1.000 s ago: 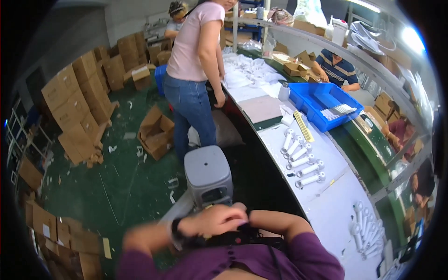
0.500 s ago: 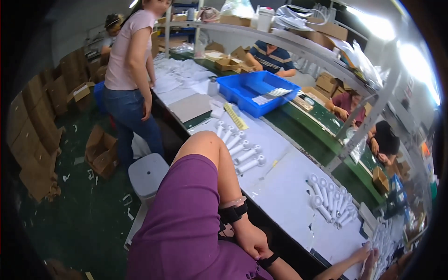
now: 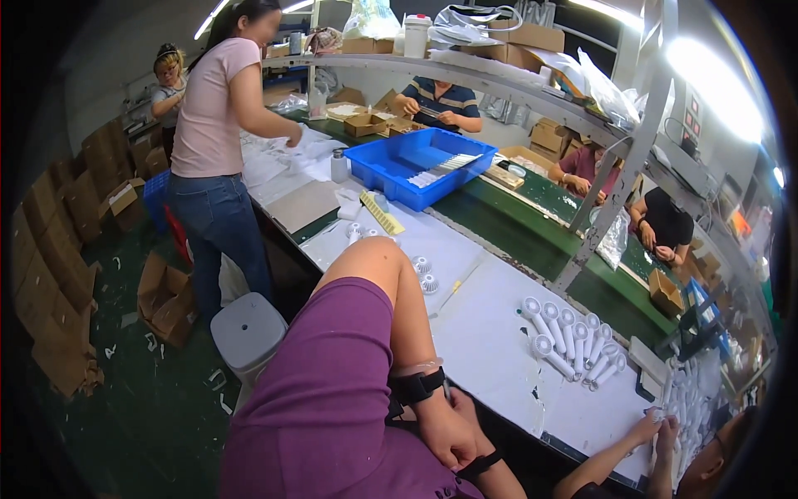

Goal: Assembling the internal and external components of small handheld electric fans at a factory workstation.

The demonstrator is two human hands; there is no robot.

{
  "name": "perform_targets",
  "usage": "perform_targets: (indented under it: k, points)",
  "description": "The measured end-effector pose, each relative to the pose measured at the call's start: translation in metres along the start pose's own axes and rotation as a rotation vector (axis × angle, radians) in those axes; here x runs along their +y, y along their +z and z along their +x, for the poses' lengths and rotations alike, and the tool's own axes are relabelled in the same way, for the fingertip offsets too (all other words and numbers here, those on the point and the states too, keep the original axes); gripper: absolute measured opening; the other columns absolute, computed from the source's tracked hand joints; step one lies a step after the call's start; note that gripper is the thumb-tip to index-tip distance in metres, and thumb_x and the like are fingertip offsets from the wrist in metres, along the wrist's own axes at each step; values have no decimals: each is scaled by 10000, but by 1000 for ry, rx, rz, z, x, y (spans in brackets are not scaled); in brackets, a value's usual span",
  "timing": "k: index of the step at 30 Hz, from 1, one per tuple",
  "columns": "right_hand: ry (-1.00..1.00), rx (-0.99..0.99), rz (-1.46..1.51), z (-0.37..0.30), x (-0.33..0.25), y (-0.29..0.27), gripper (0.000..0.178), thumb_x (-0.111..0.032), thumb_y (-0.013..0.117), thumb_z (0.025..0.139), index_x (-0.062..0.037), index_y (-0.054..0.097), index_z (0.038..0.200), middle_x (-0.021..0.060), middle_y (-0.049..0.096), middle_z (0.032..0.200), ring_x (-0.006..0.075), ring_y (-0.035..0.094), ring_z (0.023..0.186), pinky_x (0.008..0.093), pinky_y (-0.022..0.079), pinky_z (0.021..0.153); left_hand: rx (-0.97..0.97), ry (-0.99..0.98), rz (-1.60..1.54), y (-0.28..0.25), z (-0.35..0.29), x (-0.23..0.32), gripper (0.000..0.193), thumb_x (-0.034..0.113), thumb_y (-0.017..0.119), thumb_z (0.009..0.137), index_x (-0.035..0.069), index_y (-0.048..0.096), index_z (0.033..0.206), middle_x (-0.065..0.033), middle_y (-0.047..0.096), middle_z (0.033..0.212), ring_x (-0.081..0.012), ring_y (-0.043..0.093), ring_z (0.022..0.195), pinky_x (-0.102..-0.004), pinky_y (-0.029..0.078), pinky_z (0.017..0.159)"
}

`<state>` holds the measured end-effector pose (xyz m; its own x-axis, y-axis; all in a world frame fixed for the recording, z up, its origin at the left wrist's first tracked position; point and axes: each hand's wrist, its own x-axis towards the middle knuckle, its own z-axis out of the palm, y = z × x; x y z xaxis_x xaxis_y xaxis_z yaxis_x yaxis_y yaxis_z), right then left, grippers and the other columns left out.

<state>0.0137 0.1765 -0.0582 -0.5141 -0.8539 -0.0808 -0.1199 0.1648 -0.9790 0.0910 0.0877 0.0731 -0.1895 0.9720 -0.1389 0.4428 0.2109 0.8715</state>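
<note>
My left arm, in a purple sleeve, bends across in front of me. My left hand (image 3: 445,434) is closed, its curled fingers lying against my right wrist beside a black wristband (image 3: 480,464). Whatever the fingertips pinch is hidden. Just beyond it shows part of my right hand (image 3: 467,409), most of its fingers covered by the left hand and the table edge. Another black strap (image 3: 418,386) circles my left wrist. On the white table (image 3: 490,366) to the right lies a group of white handheld fans (image 3: 579,337); more fan heads (image 3: 423,274) show behind my left elbow.
A blue tray (image 3: 420,193) holding white parts stands across the table. A person in pink (image 3: 214,116) stands at the left near a stool (image 3: 249,331) and cardboard boxes (image 3: 170,299). Co-workers sit opposite; one person's hands (image 3: 657,428) work at the lower right. A metal shelf post (image 3: 611,175) rises ahead.
The view has shifted a little. My right hand now shows past my left, which stays at the wrist. The person in pink has turned and reaches over the white pile.
</note>
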Motion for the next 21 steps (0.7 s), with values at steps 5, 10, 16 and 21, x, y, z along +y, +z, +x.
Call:
perform_targets:
  k: [5, 10, 16, 21]
  points:
    - [-112, 368, -129, -3, -61, -34, 162, -171, 577, 881, -21, 630, 910, -49, 501, 661, 41, 434, 624, 211, 364, 554, 135, -40, -155, 0, -10, 1, 229, 228, 539, 900, 10, 610, 905, -87, 643, 801, -195, 593, 739, -328, 470, 666]
    - [-247, 215, -15, 3, -156, -20, 157, -147, 590, 879, -17, 636, 953, -69, 492, 675, 24, 417, 619, 196, 343, 552, 233, -96, -313, 27, -17, -51, 266, 271, 530, 911, 19, 609, 948, -71, 633, 813, -166, 585, 738, -328, 468, 679]
    - [-296, -311, 33, 2, -212, 70, 260, -139, 625, 862, -5, 585, 1082, -11, 565, 829, 59, 488, 758, 220, 417, 688, 266, -263, -395, 49, -45, -96, 276, 284, 537, 903, 23, 612, 952, -70, 634, 819, -167, 586, 740, -329, 470, 674]
    - [-264, -684, 81, 19, -203, 98, 203, -131, 609, 879, 1, 575, 1030, 8, 566, 827, 76, 510, 783, 231, 429, 713, 341, -447, -476, 63, 12, -153, 286, 297, 543, 896, 26, 616, 956, -68, 636, 826, -169, 587, 743, -330, 471, 668]
